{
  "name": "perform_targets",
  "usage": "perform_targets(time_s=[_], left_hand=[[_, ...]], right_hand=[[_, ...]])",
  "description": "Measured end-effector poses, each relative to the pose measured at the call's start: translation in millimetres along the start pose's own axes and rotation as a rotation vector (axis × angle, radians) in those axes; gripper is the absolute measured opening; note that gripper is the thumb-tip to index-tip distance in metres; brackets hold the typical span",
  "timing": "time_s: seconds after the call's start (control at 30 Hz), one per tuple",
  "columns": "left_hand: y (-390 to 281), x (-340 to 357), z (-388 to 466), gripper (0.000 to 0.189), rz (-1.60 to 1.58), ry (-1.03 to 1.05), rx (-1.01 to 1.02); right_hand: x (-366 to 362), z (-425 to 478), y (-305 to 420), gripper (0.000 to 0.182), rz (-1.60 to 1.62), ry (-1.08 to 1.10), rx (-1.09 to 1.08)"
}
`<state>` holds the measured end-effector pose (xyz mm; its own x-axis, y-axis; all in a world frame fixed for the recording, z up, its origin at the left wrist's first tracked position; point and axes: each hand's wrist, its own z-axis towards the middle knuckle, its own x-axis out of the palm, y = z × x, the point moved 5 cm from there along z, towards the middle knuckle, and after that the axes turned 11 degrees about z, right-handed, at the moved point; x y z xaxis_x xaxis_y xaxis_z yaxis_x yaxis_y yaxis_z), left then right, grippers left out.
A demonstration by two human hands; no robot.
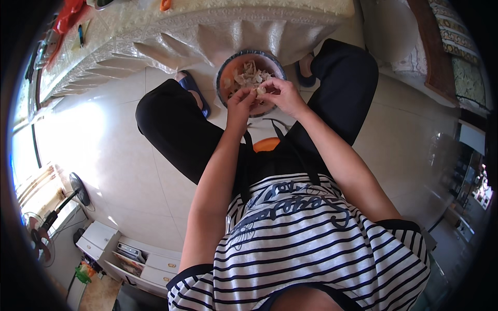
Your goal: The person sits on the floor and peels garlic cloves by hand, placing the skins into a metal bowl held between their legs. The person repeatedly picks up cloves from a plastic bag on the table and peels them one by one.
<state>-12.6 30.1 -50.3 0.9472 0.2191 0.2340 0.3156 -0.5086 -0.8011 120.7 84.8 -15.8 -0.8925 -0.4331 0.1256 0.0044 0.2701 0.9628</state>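
Observation:
Above a round waste bin (224, 79), my left hand (240, 100) and my right hand (286, 95) meet at the fingertips. Between them they pinch a small pale garlic clove (260, 91), partly covered by the fingers. Pale, papery garlic skins (251, 74) lie in a loose heap inside the bin, just beyond my fingers. The bin has a dark patterned rim and an orange-pink inner wall. It stands on the floor between my legs, and my forearms hide part of its near side.
A table under a cream lace-patterned cloth (249, 35) stands just past the bin. On it lie a pen (81, 36), a red plastic bag (70, 17) and an orange object (165, 4). A fan (79, 189) and white drawers (157, 268) are at the lower left.

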Motion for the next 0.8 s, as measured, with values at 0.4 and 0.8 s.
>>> perform_targets(time_s=[0.4,0.8], left_hand=[[-10.7,3.8,-6.3,0.02,0.202,0.029,0.03],[-16.8,10.0,-11.4,0.019,0.247,0.116,0.046]], right_hand=[[-2.7,-5.4,8.3,0.018,-0.27,-0.037,-0.128],[-3.5,-7.9,25.1,0.033,-0.543,0.091,-0.373]])
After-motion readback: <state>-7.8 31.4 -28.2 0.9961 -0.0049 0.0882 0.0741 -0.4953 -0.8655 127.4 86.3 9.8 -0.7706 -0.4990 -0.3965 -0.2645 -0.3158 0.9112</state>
